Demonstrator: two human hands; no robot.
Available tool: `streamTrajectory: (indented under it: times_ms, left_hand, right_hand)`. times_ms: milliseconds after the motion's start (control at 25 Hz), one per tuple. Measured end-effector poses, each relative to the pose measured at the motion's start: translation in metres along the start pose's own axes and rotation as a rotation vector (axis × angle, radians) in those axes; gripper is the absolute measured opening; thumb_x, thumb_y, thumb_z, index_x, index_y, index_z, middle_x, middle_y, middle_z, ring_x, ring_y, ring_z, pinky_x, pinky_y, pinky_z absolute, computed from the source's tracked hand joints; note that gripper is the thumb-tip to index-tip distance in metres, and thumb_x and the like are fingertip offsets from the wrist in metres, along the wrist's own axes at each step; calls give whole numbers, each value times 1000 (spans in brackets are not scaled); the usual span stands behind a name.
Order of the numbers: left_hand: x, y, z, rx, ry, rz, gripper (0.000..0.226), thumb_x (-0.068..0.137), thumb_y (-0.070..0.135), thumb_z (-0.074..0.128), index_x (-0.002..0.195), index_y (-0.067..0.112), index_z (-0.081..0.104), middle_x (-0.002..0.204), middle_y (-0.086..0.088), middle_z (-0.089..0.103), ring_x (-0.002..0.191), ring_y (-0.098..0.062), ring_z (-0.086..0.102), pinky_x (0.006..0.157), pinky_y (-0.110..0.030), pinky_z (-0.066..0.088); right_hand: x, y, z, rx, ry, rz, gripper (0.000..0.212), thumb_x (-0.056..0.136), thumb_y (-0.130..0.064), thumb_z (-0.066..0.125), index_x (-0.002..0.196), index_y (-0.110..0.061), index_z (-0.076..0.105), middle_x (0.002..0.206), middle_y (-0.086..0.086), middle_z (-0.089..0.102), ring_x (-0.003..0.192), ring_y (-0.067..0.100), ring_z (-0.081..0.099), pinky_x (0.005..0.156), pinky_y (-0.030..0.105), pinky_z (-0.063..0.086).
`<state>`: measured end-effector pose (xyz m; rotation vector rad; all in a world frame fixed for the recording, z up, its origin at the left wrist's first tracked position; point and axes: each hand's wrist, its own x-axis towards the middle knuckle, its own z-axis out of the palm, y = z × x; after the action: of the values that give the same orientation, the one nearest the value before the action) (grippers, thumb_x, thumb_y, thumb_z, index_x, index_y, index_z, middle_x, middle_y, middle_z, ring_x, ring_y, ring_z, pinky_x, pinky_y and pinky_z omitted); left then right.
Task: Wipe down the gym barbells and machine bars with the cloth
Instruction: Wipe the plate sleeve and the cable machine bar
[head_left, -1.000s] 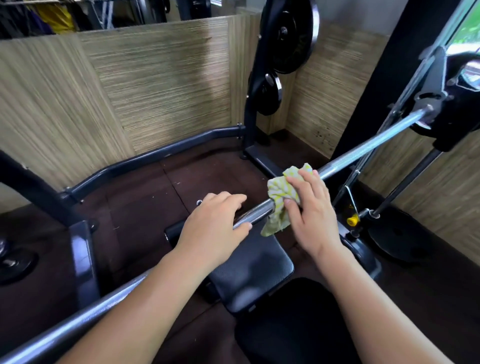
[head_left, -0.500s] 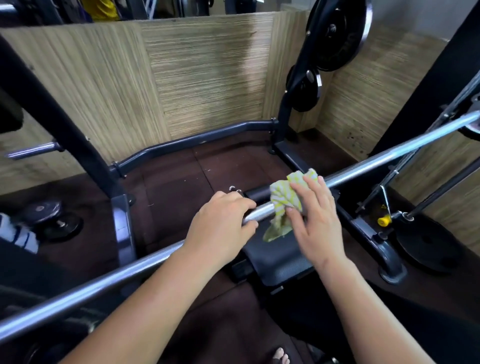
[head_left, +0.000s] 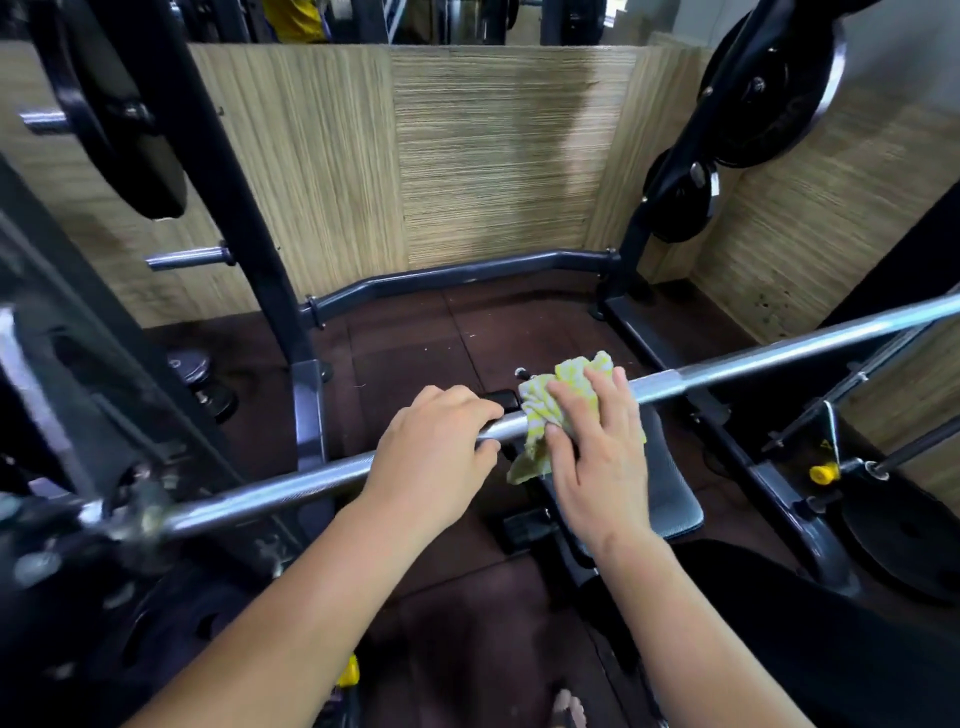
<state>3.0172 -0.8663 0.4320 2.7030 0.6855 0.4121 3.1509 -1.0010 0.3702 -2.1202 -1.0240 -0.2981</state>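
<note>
Across mid-frame, barbell (head_left: 753, 358) runs over the bench pad (head_left: 670, 499). Left hand (head_left: 436, 447) wrapped around the bar, fingers curled over it. Right hand (head_left: 597, 441) just beside it, clamping yellow-white cloth (head_left: 545, 405) onto the bar, thumb on near side.

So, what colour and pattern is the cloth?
The cloth is yellow-green with white stripes; head view.

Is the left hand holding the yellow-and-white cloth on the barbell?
No, the left hand grips the bare barbell, while the right hand holds the yellow-and-white cloth against it.
</note>
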Motion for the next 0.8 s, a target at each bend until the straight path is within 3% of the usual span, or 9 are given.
streamTrajectory:
  times_ms: [120, 320, 560, 800]
  left_hand:
    - [-13, -14, -8, -4, 13, -38, 31, 93, 36, 58, 124, 37, 60, 117, 17, 59, 110, -14, 46, 84, -32, 43]
    - [-30, -30, -16, -7, 34, -89, 31, 94, 39, 58, 125, 36, 60, 117, 19, 58, 110, -13, 45, 82, -29, 37]
    - [-54, -49, -24, 14, 82, -171, 35, 93, 39, 60, 128, 37, 60, 117, 19, 58, 111, -13, 47, 93, -32, 39]
    - [-79, -65, -35, 125, 154, -269, 30, 88, 40, 63, 118, 35, 63, 111, 17, 60, 107, -15, 49, 90, -34, 38]
  right_hand:
    - [-9, -27, 11, -19, -92, -107, 43, 97, -26, 58, 140, -30, 58, 157, 4, 38, 153, 31, 21, 125, 42, 16]
    - [-5, -13, 3, -70, -105, -197, 49, 95, -35, 61, 143, -29, 55, 151, 4, 45, 148, 31, 33, 119, 48, 30]
    - [-14, -38, 21, -23, -96, -274, 49, 91, -25, 67, 139, -25, 60, 149, 8, 48, 144, 36, 37, 118, 52, 30]
    - [-20, -89, 51, 9, -181, -445, 58, 82, -15, 71, 137, -25, 60, 144, 10, 53, 139, 36, 44, 114, 55, 32]
